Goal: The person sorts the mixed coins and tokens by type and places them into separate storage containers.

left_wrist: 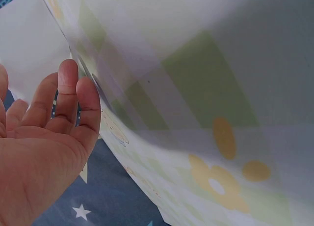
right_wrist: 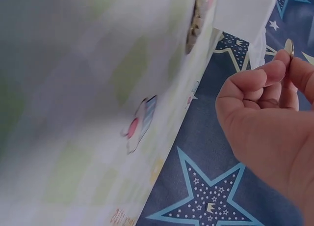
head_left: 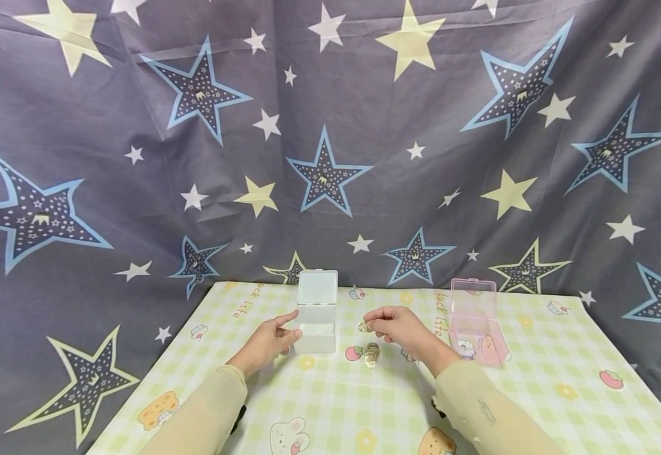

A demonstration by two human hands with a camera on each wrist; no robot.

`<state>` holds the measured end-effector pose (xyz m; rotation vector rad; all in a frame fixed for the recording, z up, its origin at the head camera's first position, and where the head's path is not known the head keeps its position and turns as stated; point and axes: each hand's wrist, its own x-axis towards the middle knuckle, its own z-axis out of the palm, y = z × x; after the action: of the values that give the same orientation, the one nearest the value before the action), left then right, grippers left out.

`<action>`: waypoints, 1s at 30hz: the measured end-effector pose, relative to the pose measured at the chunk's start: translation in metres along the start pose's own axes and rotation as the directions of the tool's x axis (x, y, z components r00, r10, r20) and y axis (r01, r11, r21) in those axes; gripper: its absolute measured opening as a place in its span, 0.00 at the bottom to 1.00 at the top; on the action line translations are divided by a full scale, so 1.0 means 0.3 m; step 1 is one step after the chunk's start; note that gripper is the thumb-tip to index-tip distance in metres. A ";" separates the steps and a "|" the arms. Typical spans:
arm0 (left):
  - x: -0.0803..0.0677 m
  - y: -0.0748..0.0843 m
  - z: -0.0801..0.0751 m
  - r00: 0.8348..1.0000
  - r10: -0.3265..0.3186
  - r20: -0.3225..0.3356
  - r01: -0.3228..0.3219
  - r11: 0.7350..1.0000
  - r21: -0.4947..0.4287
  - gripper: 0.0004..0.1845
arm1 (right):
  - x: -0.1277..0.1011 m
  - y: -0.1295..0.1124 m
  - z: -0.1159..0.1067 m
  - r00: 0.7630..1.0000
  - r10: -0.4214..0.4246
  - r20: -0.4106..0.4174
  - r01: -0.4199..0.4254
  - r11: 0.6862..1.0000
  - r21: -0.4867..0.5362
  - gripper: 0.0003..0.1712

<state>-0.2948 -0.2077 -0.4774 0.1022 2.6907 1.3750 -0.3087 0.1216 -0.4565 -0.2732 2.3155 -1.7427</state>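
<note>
One gold coin (head_left: 363, 327) sits between the thumb and forefinger of the right hand (head_left: 401, 328), pinched at the tips, with most of its face left bare on the side toward the white box (head_left: 316, 344); the coin is above the checked tablecloth (head_left: 330, 404), to the right of that box and apart from it; a small pile of coins (head_left: 371, 355) lies on the cloth just nearer the person, overlapping one another; the left hand (head_left: 266, 343) is at the box's left side, its fingers loosely extended and grasping nothing, though whether the fingertips touch the wall I cannot tell; the box's lid (head_left: 317, 287) stands raised at the back. The head view alone shows the pink see-through box (head_left: 481, 341) to the right, its lid also up; the right wrist view gives the held coin nearly edge-on, a thin disc, and shows the other fingers curled in toward the palm; the left wrist view shows the left palm and its spread fingers, with a plain white surface of the box beyond them.
</note>
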 end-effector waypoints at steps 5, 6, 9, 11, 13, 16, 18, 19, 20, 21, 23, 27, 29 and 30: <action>0.002 -0.004 -0.001 1.000 0.006 0.002 -0.006 1.000 -0.006 0.33 | 0.031 -0.018 0.018 1.000 0.012 -0.022 -0.011 0.997 0.071 0.16; 0.003 -0.004 -0.001 1.000 0.005 0.001 -0.005 1.000 -0.005 0.33 | 0.036 -0.021 0.023 1.000 0.012 -0.025 -0.009 0.997 0.080 0.16; 0.005 -0.005 -0.002 1.000 0.007 -0.001 -0.007 1.000 -0.003 0.33 | 0.055 -0.028 0.040 0.999 0.007 -0.033 -0.004 0.995 0.095 0.17; 0.006 -0.005 -0.002 1.000 0.007 -0.004 -0.007 1.000 -0.001 0.33 | 0.066 -0.033 0.053 0.999 0.005 -0.037 -0.001 0.994 0.106 0.17; 0.007 -0.006 0.000 1.000 0.006 -0.006 -0.006 1.000 -0.001 0.33 | 0.075 -0.035 0.066 0.999 0.004 -0.045 0.002 0.994 0.113 0.16; 0.009 -0.008 0.002 1.000 0.005 -0.009 -0.004 1.000 0.002 0.32 | 0.088 -0.035 0.084 0.999 0.009 -0.052 -0.002 0.991 0.133 0.14; 0.010 -0.010 0.003 1.000 0.005 -0.011 -0.005 1.000 0.004 0.32 | 0.094 -0.035 0.096 0.998 0.007 -0.056 0.001 0.991 0.136 0.14; 0.010 -0.010 0.003 1.000 0.004 -0.011 -0.004 1.000 0.003 0.32 | 0.098 -0.033 0.100 0.998 0.004 -0.058 0.004 0.991 0.132 0.14; 0.010 -0.010 0.002 1.000 0.005 -0.011 -0.005 1.000 0.003 0.32 | 0.100 -0.032 0.106 0.998 0.004 -0.057 0.004 0.991 0.132 0.14; 0.010 -0.011 0.002 1.000 0.005 -0.012 -0.005 1.000 0.002 0.32 | 0.101 -0.031 0.111 0.998 0.005 -0.057 0.003 0.992 0.129 0.14; 0.010 -0.012 0.001 1.000 0.005 -0.011 -0.005 1.000 0.000 0.32 | 0.104 -0.029 0.121 0.999 0.006 -0.051 0.000 0.993 0.122 0.13; 0.011 -0.014 0.003 1.000 0.001 -0.012 -0.001 1.000 0.002 0.33 | 0.109 -0.025 0.141 0.999 0.018 -0.041 -0.013 0.994 0.106 0.12; 0.011 -0.015 0.004 1.000 -0.002 -0.013 0.003 1.000 0.007 0.33 | 0.110 -0.024 0.150 0.999 0.020 -0.038 -0.016 0.996 0.090 0.12; 0.011 -0.015 0.004 1.000 -0.002 -0.014 0.002 1.000 0.010 0.33 | 0.110 -0.024 0.154 0.999 0.022 -0.036 -0.019 0.996 0.084 0.12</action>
<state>-0.2980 -0.2091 -0.4819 0.0906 2.7086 1.3664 -0.3265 0.0678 -0.4643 -0.2030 2.2552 -1.8442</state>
